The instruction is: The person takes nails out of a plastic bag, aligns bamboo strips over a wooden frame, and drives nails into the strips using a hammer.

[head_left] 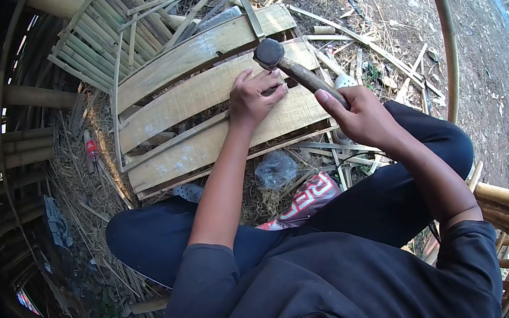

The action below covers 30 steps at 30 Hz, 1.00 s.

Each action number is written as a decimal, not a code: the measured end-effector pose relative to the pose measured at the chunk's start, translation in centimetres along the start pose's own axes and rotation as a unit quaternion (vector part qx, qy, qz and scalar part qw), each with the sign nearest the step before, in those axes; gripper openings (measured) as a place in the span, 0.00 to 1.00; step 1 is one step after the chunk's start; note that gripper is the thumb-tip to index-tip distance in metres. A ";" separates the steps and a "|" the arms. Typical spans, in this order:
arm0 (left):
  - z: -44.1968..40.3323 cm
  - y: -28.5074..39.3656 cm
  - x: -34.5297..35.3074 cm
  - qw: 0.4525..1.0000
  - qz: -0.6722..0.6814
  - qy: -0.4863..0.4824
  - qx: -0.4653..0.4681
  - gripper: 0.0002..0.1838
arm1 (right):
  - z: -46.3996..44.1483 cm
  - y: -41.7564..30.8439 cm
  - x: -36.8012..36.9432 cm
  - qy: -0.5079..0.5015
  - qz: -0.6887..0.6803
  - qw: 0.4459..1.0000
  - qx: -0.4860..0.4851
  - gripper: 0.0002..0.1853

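A hammer [303, 75] with a dark metal head and a wooden handle is in my right hand [358, 113], its fingers wrapped round the handle. The hammer head is raised just above and right of my left hand [254, 98]. My left hand rests on the slatted wooden pallet [177, 105], thumb and fingers pinched together near the right part of the middle slats. What the fingertips hold is too small to make out. A thin bamboo strip [245, 2] reaches the pallet's far slat.
Split bamboo panels [104, 43] lean at the upper left. Bamboo strips [367, 41] litter the ground at the right. A clear plastic bag [276, 169] and a red printed sack [311, 200] lie between my legs. A curved bamboo pole [445, 31] stands at the right.
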State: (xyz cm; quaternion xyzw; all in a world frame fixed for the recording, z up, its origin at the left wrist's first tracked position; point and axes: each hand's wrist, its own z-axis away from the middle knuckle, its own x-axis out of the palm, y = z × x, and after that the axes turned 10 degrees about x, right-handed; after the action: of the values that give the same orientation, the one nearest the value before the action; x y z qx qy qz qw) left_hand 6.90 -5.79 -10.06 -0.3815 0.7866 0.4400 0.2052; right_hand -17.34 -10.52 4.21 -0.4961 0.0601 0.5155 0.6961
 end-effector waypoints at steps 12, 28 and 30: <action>0.1 0.5 -0.3 1.000 0.012 -0.004 -0.017 0.11 | 0.1 0.0 0.5 -0.021 -0.005 1.000 0.014 0.36; 0.1 -0.7 0.9 1.000 0.008 0.006 0.002 0.11 | -0.9 1.6 0.9 -0.024 -0.039 0.996 0.081 0.41; 0.2 -0.7 1.0 1.000 0.016 0.026 0.007 0.11 | -0.7 1.3 0.4 -0.012 -0.053 0.998 0.033 0.41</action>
State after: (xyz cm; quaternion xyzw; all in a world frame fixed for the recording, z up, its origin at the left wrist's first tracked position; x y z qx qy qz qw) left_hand 6.84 -6.27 -11.21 -0.3790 0.8008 0.4272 0.1805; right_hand -17.88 -10.84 2.79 -0.4695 0.0424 0.4811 0.7391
